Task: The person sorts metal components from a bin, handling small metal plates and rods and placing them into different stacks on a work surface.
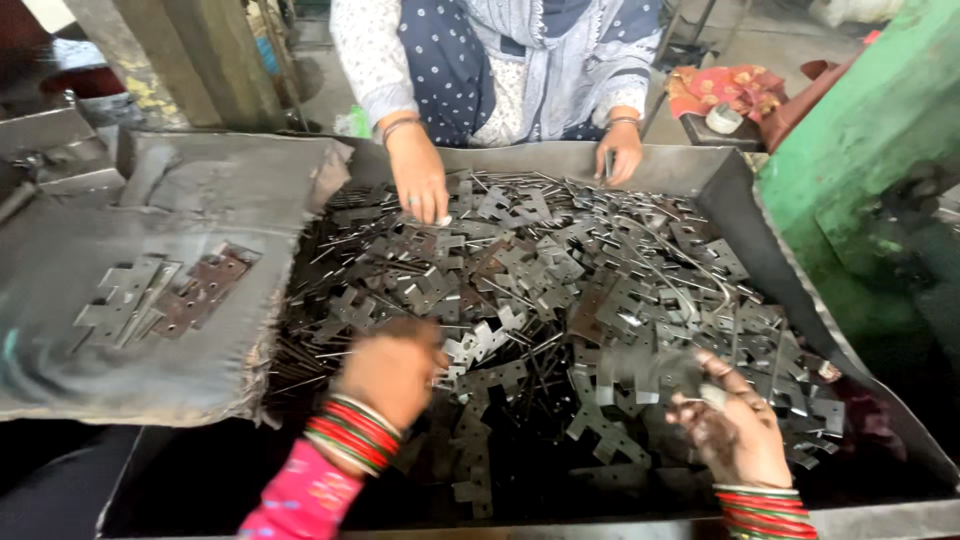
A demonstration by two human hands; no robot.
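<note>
Now both hands (560, 400) among hinge plates (560, 290)

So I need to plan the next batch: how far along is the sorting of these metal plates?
Early. A few plates lie set out on the grey cloth. The right hand holds a plate; the left hand reaches into the pile. A large heap remains in the tray.
</note>
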